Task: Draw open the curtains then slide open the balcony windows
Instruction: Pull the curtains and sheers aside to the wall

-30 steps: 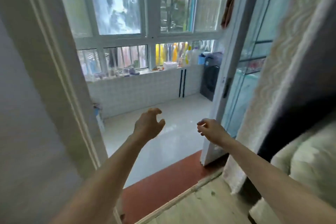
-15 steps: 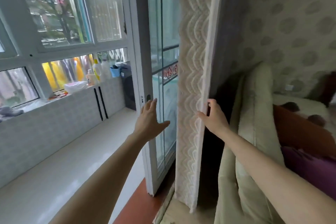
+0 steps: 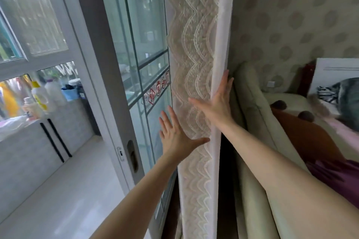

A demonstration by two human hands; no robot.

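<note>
Already, by the look of things, we are well into the job: the cream lace curtain with its wavy embroidered pattern (image 3: 191, 64) hangs gathered in a narrow column at the right of the opening, against the dotted wallpaper, and the white-framed sliding glass door (image 3: 124, 75) stands pushed toward that same side, with the tiled balcony floor (image 3: 64, 190) open to us on the left. What we judge is left is small: tucking the curtain fully back, and perhaps nudging the door the last bit along its track; we cannot tell whether it has reached its stop.

Our right hand (image 3: 217, 106) lies flat on the curtain's plain white edge, fingers (image 3: 225, 81) straight and pointing up, thumb spread out across the lace; it presses rather than grips. Our left hand (image 3: 175, 135) is spread wide too, fingers fanned toward the glass and thumb reaching right onto the lace near the curtain's lower part. Whether its fingertips touch the pane or hover just before it we cannot tell. Neither hand holds anything. A pale green padded sofa back (image 3: 250, 114) stands just right of the curtain.
</note>
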